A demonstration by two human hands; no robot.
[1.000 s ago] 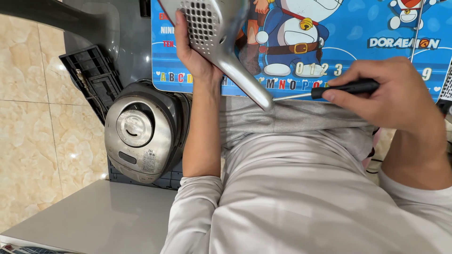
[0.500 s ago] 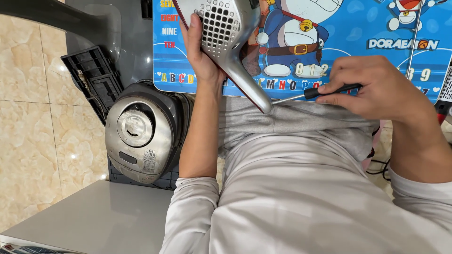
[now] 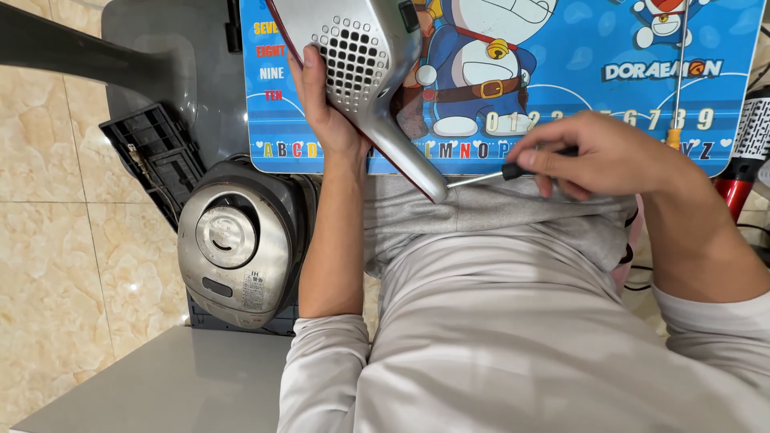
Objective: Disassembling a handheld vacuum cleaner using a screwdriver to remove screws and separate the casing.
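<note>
Blue cartoon-printed table over lap. Left hand clasps silver hair dryer; right hand pinches black-handled screwdriver, tip at dryer handle.

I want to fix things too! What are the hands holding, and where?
Left hand grips the silver vented appliance by its body; right hand holds a screwdriver by its black handle.
</note>
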